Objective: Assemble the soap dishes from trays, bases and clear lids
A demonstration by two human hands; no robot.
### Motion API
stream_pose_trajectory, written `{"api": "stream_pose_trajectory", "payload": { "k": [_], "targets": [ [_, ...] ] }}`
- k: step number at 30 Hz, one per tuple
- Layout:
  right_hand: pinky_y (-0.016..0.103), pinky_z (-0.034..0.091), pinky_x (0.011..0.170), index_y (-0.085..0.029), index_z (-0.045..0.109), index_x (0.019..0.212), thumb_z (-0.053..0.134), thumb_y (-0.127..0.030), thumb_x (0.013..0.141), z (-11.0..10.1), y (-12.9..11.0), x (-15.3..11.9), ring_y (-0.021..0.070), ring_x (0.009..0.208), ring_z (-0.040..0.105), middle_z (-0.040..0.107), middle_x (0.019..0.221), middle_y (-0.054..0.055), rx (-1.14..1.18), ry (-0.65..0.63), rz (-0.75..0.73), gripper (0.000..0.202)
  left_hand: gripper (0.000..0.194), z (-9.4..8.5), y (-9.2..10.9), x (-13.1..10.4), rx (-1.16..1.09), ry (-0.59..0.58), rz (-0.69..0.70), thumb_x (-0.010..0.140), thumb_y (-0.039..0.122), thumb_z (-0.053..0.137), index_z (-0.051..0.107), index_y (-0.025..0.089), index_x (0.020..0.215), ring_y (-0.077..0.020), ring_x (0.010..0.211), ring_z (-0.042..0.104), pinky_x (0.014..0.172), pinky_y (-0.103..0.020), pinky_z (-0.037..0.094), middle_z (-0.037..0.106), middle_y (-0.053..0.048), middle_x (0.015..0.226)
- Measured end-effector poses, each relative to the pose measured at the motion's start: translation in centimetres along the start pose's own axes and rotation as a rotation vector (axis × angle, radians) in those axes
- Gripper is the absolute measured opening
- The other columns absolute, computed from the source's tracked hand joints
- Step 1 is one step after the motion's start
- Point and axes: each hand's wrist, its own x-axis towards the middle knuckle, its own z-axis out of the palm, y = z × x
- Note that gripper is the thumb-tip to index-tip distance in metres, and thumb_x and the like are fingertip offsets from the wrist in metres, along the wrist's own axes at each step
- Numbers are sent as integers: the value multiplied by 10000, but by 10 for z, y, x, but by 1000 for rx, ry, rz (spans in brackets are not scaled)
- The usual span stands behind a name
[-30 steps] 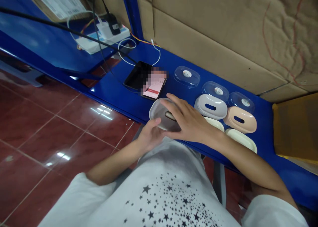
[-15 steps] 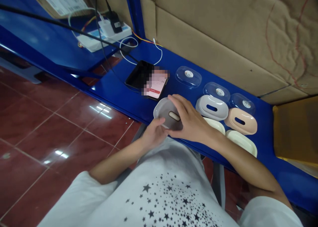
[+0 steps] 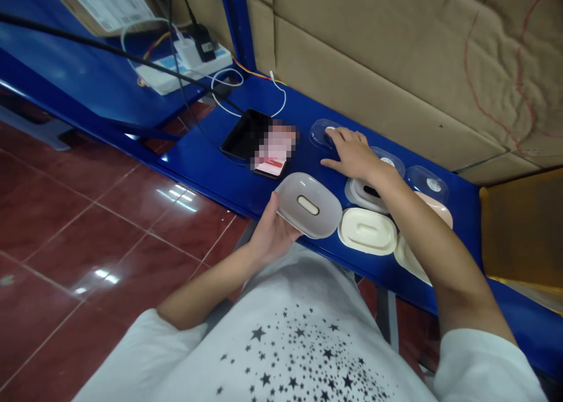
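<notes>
My left hand [image 3: 275,232] holds a grey oval soap dish [image 3: 325,214] by its left end, thumb on the rim. A cream piece shows in the slot at its middle. Above the shelf, my right hand [image 3: 354,152] reaches over a clear plastic lid [image 3: 317,134] with a round sticker. Its fingers are spread and partly cover that lid; I cannot tell whether they touch it. Under and beside the right forearm lie a pale grey slotted dish [image 3: 355,194], a peach slotted dish [image 3: 442,209] and two cream trays, one nearer [image 3: 367,232] and one farther right [image 3: 409,255].
Two more clear lids lie along the back, one partly behind my wrist [image 3: 396,157] and one farther right [image 3: 422,182]. A phone [image 3: 275,166] leans on a black holder [image 3: 241,135]. Cables run from a white power strip [image 3: 162,76]. Cardboard [image 3: 373,67] walls the back; a box [image 3: 523,232] stands right.
My right hand has let go of the grey soap dish and moved up to the clear lid at the back. My left hand keeps the dish, now fully visible.
</notes>
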Motion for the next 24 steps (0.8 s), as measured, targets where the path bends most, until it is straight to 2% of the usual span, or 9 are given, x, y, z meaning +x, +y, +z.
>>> {"api": "stream_pose_trajectory", "payload": {
  "k": [2, 5, 8, 10, 12, 16, 18, 21, 24],
  "targets": [
    [693, 300, 1276, -198, 405, 1679, 804, -529, 870, 5, 9, 13, 474, 1562, 414, 465, 1674, 228, 16, 24, 29, 961, 631, 1, 2, 0, -20, -7, -30, 993, 729, 612, 713, 229, 1366, -382, 1405, 641, 1133, -531, 555, 783, -117, 1315],
    [748, 326, 1238, -249, 358, 1694, 886, -552, 774, 7, 19, 23, 491, 1562, 404, 396, 1724, 214, 109, -2, 106, 1103, 642, 3, 6, 1, -37, -1, -75, 1020, 744, 541, 726, 212, 1328, -391, 1386, 651, 1122, -547, 557, 786, -131, 1290],
    [680, 395, 1232, -223, 409, 1653, 853, -561, 806, 1, 20, 16, 446, 1504, 497, 482, 1674, 207, 256, -7, 88, 1014, 630, 5, 8, 1, -28, 24, -77, 1030, 733, 526, 734, 208, 1309, -384, 1350, 672, 1102, -545, 570, 792, -132, 1260],
    [603, 450, 1216, -225, 445, 1620, 785, -612, 866, -6, 8, -2, 398, 1436, 571, 558, 1612, 179, 371, 46, 37, 914, 620, 6, 7, 1, -6, 35, -49, 1011, 738, 561, 739, 222, 1304, -383, 1337, 678, 1086, -541, 583, 796, -122, 1246],
    [568, 499, 1176, -245, 443, 1614, 730, -653, 906, -14, -15, -29, 374, 1386, 612, 582, 1583, 155, 461, 82, -21, 866, 628, 6, 5, 0, 24, 32, -19, 975, 765, 602, 746, 242, 1291, -390, 1348, 670, 1070, -537, 594, 798, -112, 1241],
    [593, 544, 1117, -284, 432, 1610, 780, -610, 892, -19, -72, -89, 406, 1408, 588, 581, 1554, 152, 440, 88, -131, 862, 668, 6, -3, -1, 73, -3, 35, 955, 802, 598, 732, 273, 1340, -384, 1429, 619, 1090, -522, 588, 777, -105, 1314],
    [623, 544, 1111, -292, 422, 1606, 797, -569, 897, -16, -93, -109, 425, 1423, 567, 569, 1552, 162, 384, 108, -145, 848, 685, 7, -7, -2, 82, -21, 68, 970, 797, 574, 717, 269, 1381, -366, 1475, 585, 1128, -510, 569, 762, -105, 1354],
    [660, 532, 1115, -278, 397, 1601, 796, -544, 911, -10, -106, -122, 444, 1419, 557, 550, 1555, 184, 334, 148, -143, 840, 705, 11, -11, -4, 88, -29, 97, 978, 794, 561, 700, 260, 1417, -348, 1515, 550, 1171, -501, 542, 754, -105, 1378],
    [673, 516, 1131, -269, 380, 1596, 794, -530, 914, -3, -106, -121, 450, 1433, 537, 544, 1541, 197, 331, 196, -153, 840, 715, 15, -12, -6, 95, -30, 108, 964, 811, 569, 691, 287, 1435, -352, 1527, 539, 1176, -512, 539, 753, -91, 1388]
  ]
}}
